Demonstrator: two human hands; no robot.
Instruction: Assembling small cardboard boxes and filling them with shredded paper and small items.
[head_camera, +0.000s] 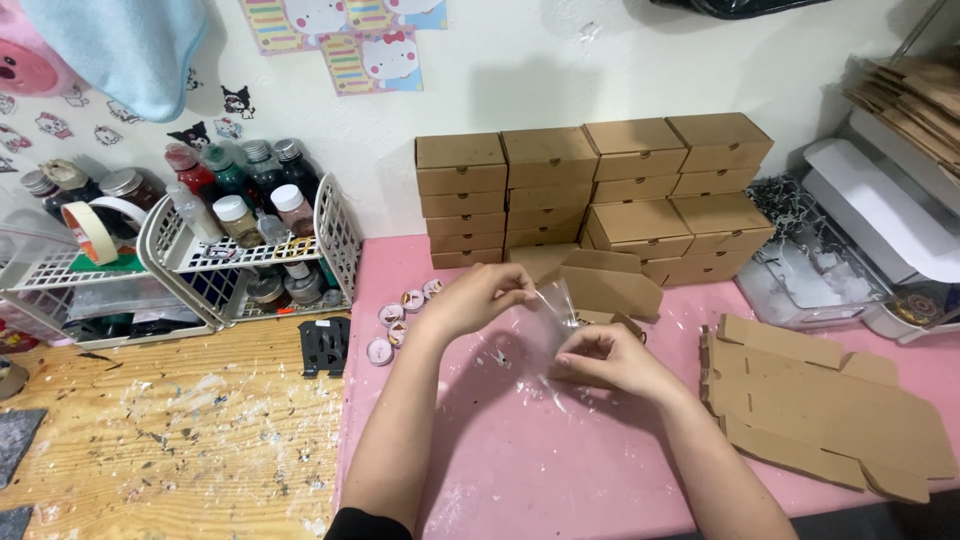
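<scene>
Hands meet over the pink table top (520, 470), both pinching one small clear plastic bag (553, 310). The left hand (472, 300) comes in from the left with its fingers drawn narrow, thumb and forefinger closed on the bag's upper edge. The right hand (610, 360) sits lower and to the right, fingers curled in tight, gripping the bag's lower right part near a corner. The bag hangs stretched between the two grips, lifted just off the surface, and whether anything is inside it cannot be told.

Just behind the hands lies a half-folded brown cardboard box (605, 285), and behind that, against the wall, stand stacks of closed cardboard boxes (590, 190). To the right of the right hand lies a pile of flat unfolded box blanks (830, 410). Left of the left hand, near the table's edge, sit several small round tins (398, 318). Farther left, on the paint-spattered wooden bench (170, 430), white wire baskets (250, 255) hold jars and bottles.
</scene>
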